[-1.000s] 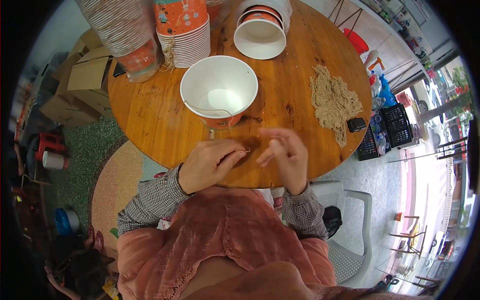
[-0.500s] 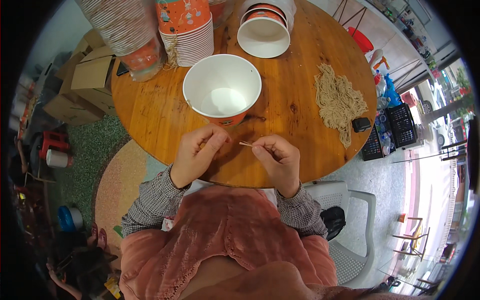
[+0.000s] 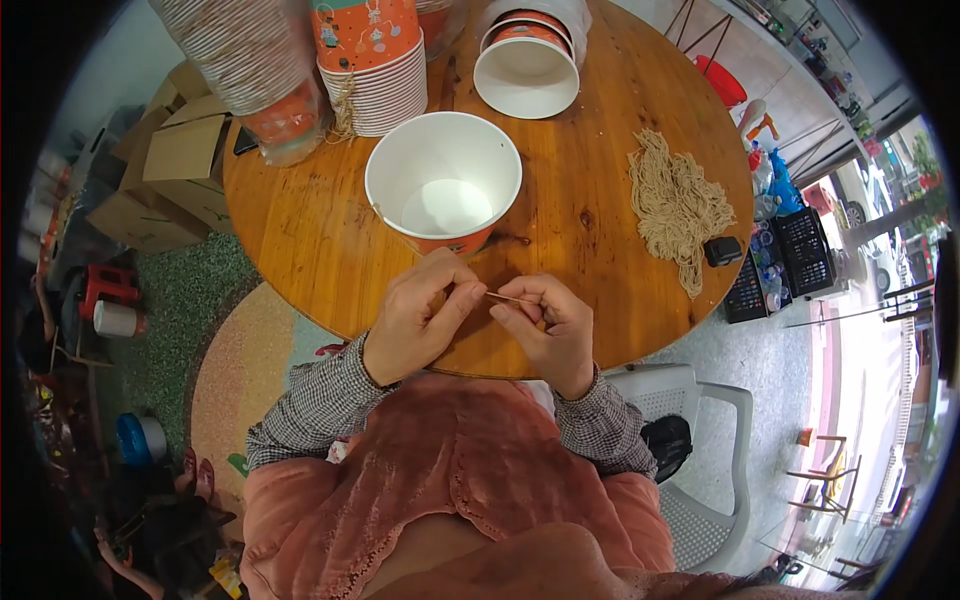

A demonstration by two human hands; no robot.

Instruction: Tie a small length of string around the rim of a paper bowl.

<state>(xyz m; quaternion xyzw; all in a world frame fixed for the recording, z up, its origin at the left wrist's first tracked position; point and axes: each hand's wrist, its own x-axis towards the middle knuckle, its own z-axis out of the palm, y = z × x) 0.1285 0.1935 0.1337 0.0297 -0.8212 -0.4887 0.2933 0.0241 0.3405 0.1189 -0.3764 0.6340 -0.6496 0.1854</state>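
Note:
Between my two hands runs a short, thin length of tan string (image 3: 511,298), stretched just above the table's near edge. My left hand (image 3: 418,312) pinches one end between thumb and forefinger. Thumb and fingers of my right hand (image 3: 553,330) are closed on the other part, which they mostly hide. Right beyond my hands stands a large paper bucket (image 3: 445,207), white inside and orange outside, with its mouth up. A bit of string shows at the bucket's left rim.
A heap of tan strings (image 3: 680,205) lies on the round wooden table (image 3: 590,140) at right, beside a small black object (image 3: 722,250). Stacked orange buckets (image 3: 372,70) stand at the back left; bagged buckets (image 3: 527,75) lie on their side. A grey plastic chair (image 3: 700,480) stands at my right.
My left hand has moved right, up to my right hand, and now pinches the string's end. Before, only my right hand held it.

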